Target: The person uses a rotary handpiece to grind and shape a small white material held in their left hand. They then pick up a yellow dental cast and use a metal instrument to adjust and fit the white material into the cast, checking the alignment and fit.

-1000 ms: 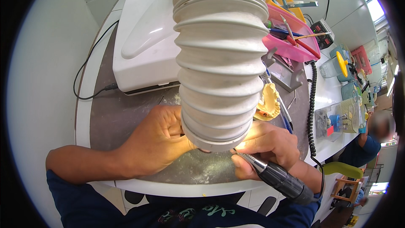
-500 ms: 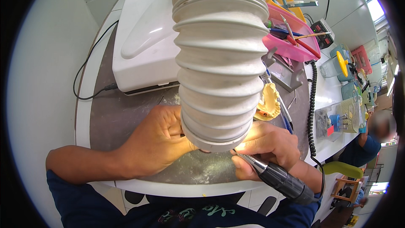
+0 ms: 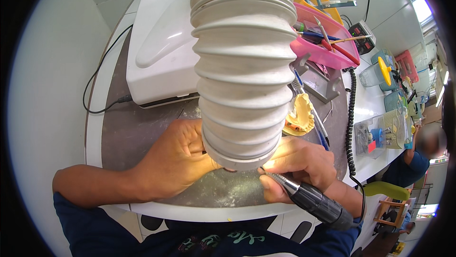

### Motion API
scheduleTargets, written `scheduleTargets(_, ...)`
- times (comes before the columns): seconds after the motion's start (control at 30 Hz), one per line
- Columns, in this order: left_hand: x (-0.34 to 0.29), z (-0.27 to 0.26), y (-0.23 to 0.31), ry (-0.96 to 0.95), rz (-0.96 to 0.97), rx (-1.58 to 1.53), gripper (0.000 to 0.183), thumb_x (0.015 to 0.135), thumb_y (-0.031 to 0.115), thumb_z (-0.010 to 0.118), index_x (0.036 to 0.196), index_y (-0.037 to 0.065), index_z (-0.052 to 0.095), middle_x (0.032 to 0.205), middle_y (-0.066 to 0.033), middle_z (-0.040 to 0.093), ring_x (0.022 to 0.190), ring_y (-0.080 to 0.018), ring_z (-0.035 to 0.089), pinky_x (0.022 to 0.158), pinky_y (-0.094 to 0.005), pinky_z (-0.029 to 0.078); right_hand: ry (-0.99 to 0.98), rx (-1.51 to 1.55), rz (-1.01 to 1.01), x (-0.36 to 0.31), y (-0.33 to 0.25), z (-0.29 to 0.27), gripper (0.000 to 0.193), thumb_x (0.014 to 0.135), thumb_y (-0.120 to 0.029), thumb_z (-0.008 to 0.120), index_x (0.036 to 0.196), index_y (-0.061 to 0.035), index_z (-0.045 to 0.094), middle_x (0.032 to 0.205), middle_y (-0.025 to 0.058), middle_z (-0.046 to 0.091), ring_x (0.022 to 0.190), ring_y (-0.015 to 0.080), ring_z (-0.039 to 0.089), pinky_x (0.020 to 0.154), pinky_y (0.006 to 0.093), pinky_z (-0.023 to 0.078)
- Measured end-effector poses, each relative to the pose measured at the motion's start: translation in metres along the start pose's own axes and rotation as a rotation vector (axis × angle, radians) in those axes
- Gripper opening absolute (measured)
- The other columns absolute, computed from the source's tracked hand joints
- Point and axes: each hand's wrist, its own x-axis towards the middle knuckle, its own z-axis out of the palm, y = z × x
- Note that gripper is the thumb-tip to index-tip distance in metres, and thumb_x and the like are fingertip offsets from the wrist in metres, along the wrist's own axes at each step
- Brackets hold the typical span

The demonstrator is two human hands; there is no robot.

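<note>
A black rotary handpiece [image 3: 317, 203] with a ribbed metal nose lies in my right hand [image 3: 304, 162], whose fingers are closed round its front end. Its tip points left, toward the mouth of a wide white corrugated hose [image 3: 244, 76]. On the other side of that mouth is my left hand [image 3: 175, 159], thumb and fingers pressed together. A small reddish-brown edge shows below the hose rim near its fingertips, but the hose hides what they hold. Beyond my right hand rests a cream plaster dental model [image 3: 302, 114] with a row of teeth.
A white rounded machine [image 3: 164, 48] stands at the back left. Behind the dental model are a grey metal stand [image 3: 323, 83] and a pink tray [image 3: 327, 55] of tools. A black coiled cord [image 3: 350, 124] runs down the right. Dust marks the grey mat [image 3: 137, 133]. Another person [image 3: 411, 162] sits far right.
The hose sits slightly farther left in the picture, and more of the dental model shows beside it. Both hands and the handpiece stay nearly in place.
</note>
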Motion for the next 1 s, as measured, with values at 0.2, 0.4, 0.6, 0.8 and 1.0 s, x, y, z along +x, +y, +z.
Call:
scheduleTargets(0.2,0.0000,-0.0001,0.0004,-0.001,-0.003,0.022,0.025,0.088,-0.006,0.062,0.113,-0.004,0.061,0.110,-0.0095,0.068,0.102,-0.0141,0.064,0.092,-0.0308,0.053,0.047,0.002,-0.018,0.0017,0.0023,0.0031,0.026,0.070,-0.002,0.081,0.091,-0.0007,0.065,0.083,0.0157,0.069,0.073,0.0253,0.070,0.065,0.0305,0.054)
scheduleTargets(0.4,0.0015,-0.0031,-0.0010,-0.035,-0.016,0.032,0.024,0.089,-0.006,0.061,0.113,-0.004,0.061,0.109,-0.0099,0.068,0.101,-0.0146,0.064,0.092,-0.0308,0.053,0.003,0.011,-0.033,0.0024,0.0019,-0.0005,0.029,0.073,-0.002,0.081,0.096,-0.0003,0.064,0.086,0.0140,0.069,0.079,0.0236,0.069,0.073,0.0328,0.054)
scheduleTargets(0.6,0.0017,-0.0058,-0.0025,-0.061,-0.032,0.027,0.025,0.089,-0.007,0.059,0.114,-0.004,0.061,0.111,-0.0107,0.068,0.101,-0.0153,0.065,0.092,-0.0314,0.054,0.031,0.022,-0.050,0.0054,0.0027,0.0016,0.027,0.070,-0.001,0.081,0.092,0.0005,0.065,0.084,0.0165,0.069,0.077,0.0267,0.071,0.069,0.0319,0.056)
scheduleTargets(0.8,0.0025,-0.0066,-0.0016,-0.082,-0.031,-0.007,0.027,0.089,-0.009,0.056,0.115,-0.005,0.061,0.113,-0.0119,0.067,0.103,-0.0160,0.064,0.093,-0.0321,0.053,0.034,0.023,-0.055,0.0054,0.0043,0.0008,0.027,0.068,-0.002,0.081,0.091,0.0002,0.066,0.085,0.0176,0.069,0.076,0.0271,0.071,0.065,0.0306,0.056)
scheduleTargets(1.0,0.0019,-0.0068,-0.0009,-0.085,-0.042,-0.024,0.026,0.090,-0.008,0.053,0.115,-0.005,0.060,0.112,-0.0118,0.067,0.103,-0.0164,0.064,0.094,-0.0322,0.053,0.035,0.023,-0.029,0.0033,0.0048,0.0011,0.027,0.069,-0.004,0.081,0.091,-0.0010,0.067,0.086,0.0173,0.070,0.073,0.0259,0.071,0.063,0.0297,0.056)
